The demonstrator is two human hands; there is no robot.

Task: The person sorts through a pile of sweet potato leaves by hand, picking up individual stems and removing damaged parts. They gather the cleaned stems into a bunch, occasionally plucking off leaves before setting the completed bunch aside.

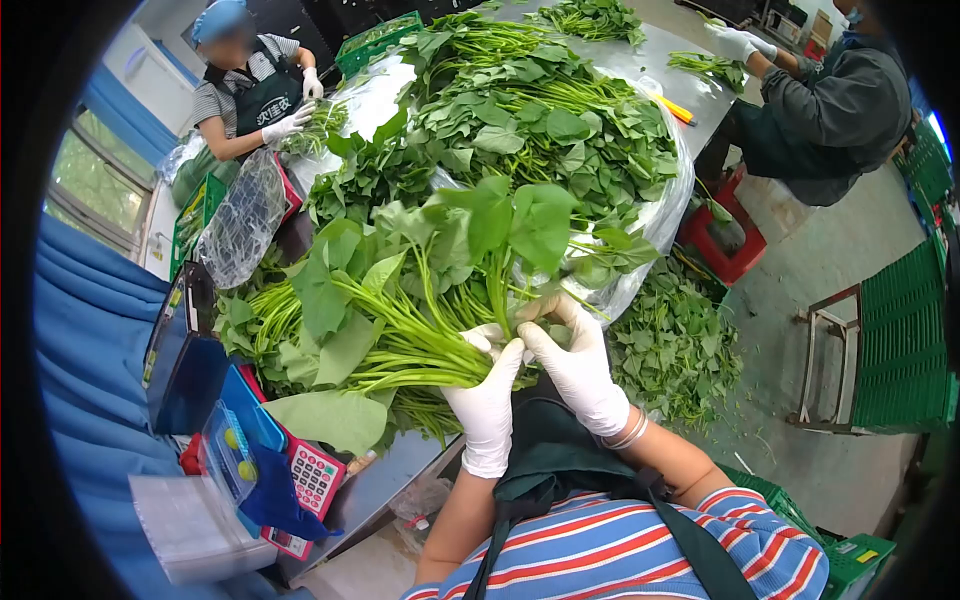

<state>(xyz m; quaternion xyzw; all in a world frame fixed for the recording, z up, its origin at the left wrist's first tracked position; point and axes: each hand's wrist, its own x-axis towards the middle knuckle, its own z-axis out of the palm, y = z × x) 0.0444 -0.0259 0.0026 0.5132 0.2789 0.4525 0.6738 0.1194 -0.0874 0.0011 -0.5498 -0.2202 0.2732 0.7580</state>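
My left hand (485, 400), in a white glove, is wrapped round a bunch of leafy greens (410, 335). The long green stems point toward me and the broad leaves fan out to the left and away. My right hand (575, 365), also gloved, is close beside it, thumb and fingers pinched on a leafy stem (503, 290) by my left thumb. The fingertips partly hide where that stem is held. Beyond my hands a large heap of the same greens (540, 120) covers the table, with more stems lying under the bunch.
A pink calculator (312, 478) and a clear plastic box (228, 455) are at the left. Two co-workers in gloves handle greens across the table. A red stool (735, 250), loose greens (670, 350) and green crates (900, 340) stand to the right.
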